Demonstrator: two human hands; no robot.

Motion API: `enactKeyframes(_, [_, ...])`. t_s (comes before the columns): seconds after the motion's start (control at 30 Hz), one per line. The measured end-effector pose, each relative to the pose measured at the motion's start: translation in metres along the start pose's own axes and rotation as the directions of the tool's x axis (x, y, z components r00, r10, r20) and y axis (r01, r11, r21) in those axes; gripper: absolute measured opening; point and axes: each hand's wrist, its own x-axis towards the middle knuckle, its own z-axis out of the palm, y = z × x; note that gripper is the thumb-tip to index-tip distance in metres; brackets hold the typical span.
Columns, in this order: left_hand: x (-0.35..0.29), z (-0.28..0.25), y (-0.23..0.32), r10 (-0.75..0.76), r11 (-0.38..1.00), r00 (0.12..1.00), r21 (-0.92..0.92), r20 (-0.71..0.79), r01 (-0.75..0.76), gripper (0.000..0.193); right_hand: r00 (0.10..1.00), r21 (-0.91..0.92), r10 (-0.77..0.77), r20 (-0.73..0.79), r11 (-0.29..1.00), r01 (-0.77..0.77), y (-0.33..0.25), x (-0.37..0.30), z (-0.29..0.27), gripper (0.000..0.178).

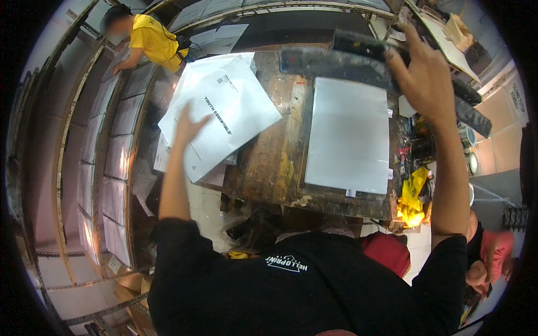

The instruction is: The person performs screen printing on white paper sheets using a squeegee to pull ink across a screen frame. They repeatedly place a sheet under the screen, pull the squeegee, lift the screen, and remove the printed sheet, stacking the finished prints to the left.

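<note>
My left hand [190, 124] is over a pile of white printed sheets or flat bags [246, 112] on the left of the worktable, its fingers spread; I cannot tell whether it presses on the top one. That top piece lies at a slant and carries dark lettering. Raised at the far right, my right hand [424, 75] has thumb and forefinger apart and nothing visible in it. Close by its fingertips is the end of a long dark bar [358, 45]. A blank white sheet or bag [348, 134] lies flat between my hands, small white tabs at its edges.
The wooden worktable [274, 162] is stained with paint. A crumpled yellow bag [413, 190] sits at its right edge, near open cans [469, 137]. Racks of white pieces [117, 157] stand at left, beside a person in yellow [154, 42]. Another person in red [496, 252] is at lower right.
</note>
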Motion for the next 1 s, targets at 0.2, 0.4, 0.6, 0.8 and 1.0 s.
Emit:
enactKeyframes(0.2, [-0.235,0.028,0.248,0.236,-0.490,0.795,-0.638,0.559,0.594,0.103,0.699,0.166,-0.205,0.685,0.978,0.125,-0.021,-0.138,0.036,0.047])
enactKeyframes(0.4, [-0.281,0.178,0.171,0.087,-0.410,0.387,-0.321,0.918,0.854,0.119,0.739,0.287,-0.084,0.668,0.946,-0.152,-0.025,-0.336,0.145,0.040])
enactKeyframes(0.6, [-0.285,0.200,0.168,-0.072,-0.341,0.291,-0.297,0.954,0.892,0.121,0.871,0.223,-0.140,0.471,0.974,0.035,-0.009,-0.305,0.223,0.060])
enactKeyframes(0.8, [-0.275,0.184,0.186,-0.179,-0.342,0.245,-0.294,0.953,0.892,0.120,0.884,0.134,-0.065,0.463,0.991,0.003,0.082,-0.130,0.376,0.041])
enactKeyframes(1.0, [-0.272,0.157,0.196,-0.222,-0.275,0.281,-0.336,0.934,0.901,0.115,0.890,0.224,-0.116,0.441,0.974,0.017,0.167,0.012,0.444,0.047])
